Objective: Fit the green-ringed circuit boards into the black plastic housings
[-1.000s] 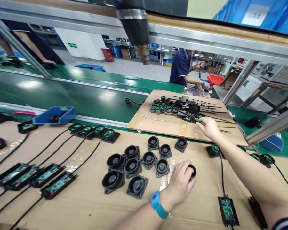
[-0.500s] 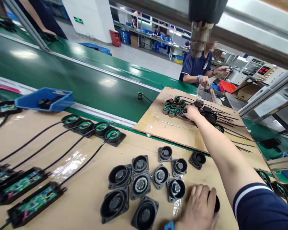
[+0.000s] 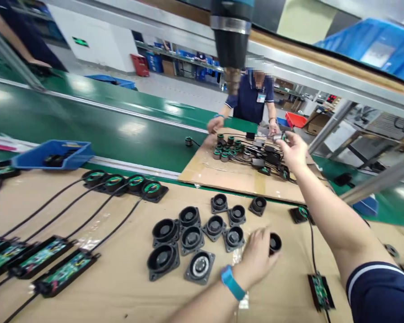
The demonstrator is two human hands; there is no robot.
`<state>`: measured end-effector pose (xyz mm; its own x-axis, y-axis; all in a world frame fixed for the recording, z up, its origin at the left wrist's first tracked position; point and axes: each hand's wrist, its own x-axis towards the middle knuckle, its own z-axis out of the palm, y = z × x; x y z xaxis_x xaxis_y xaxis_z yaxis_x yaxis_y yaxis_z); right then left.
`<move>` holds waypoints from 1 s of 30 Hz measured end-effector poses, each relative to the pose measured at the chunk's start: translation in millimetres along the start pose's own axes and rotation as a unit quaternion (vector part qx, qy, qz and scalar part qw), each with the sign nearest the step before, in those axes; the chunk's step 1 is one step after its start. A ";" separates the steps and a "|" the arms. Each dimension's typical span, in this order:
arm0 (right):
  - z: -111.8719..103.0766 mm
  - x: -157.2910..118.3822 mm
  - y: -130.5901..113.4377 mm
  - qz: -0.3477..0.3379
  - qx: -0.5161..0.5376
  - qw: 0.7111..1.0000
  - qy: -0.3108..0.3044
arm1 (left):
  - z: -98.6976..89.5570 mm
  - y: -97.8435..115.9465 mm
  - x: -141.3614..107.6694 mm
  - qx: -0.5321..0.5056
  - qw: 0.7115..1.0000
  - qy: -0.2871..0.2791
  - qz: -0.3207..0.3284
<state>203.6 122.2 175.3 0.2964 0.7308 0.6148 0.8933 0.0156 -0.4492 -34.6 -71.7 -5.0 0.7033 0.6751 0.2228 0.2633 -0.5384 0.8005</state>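
Note:
My left hand (image 3: pixel 259 253), wearing a blue wristband, is closed on the side of a round black fan housing (image 3: pixel 275 242) above the cardboard. To its left lie several square-flanged black fan housings (image 3: pixel 191 239), mouths up. My right hand (image 3: pixel 294 149) reaches far over the raised cardboard and pinches a small motor stator (image 3: pixel 280 136) with a greyish side and some green. A co-worker's hand (image 3: pixel 274 128) is just behind it; whether they touch I cannot tell. Below and left of my right hand sit several green-topped stators (image 3: pixel 225 151) with black cables and dark boxes.
At left, cabled fans (image 3: pixel 152 189) connect to circuit boards in black cases (image 3: pixel 65 271). Another cabled board (image 3: pixel 319 291) lies at right. A blue bin (image 3: pixel 55 154) stands at the far left. A power driver (image 3: pixel 231 40) hangs overhead; a green conveyor (image 3: pixel 131 130) runs behind.
My right hand has risen from the stator cluster, moving right with a stator. My left hand still grips the housing, now more visible. The co-worker leans over the cardboard, and the camera view has shifted.

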 end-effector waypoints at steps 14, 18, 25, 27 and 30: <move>-215.1 -253.4 -99.1 0.050 0.192 0.972 0.126 | -8.4 3.1 -32.8 0.003 0.998 0.061 0.007; -175.4 -300.5 -83.3 0.190 0.317 0.929 0.009 | -11.9 1.5 -62.7 0.002 0.997 0.081 -0.018; -152.1 -317.1 -79.0 0.284 0.365 0.886 -0.045 | -15.1 1.1 -71.5 -0.059 0.996 0.055 -0.023; -151.3 -316.7 -79.8 0.282 0.352 0.890 -0.067 | -16.6 0.4 -69.5 -0.063 0.996 0.060 -0.023; -151.1 -316.1 -79.0 0.274 0.330 0.899 -0.087 | -18.2 -2.1 -68.4 -0.063 0.996 0.056 0.011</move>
<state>90.5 -213.1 114.4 0.5226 0.8468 0.0993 0.2178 -0.0200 -0.9758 -95.3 -107.6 -11.8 0.6274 0.7199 0.2968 0.1583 -0.4911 0.8566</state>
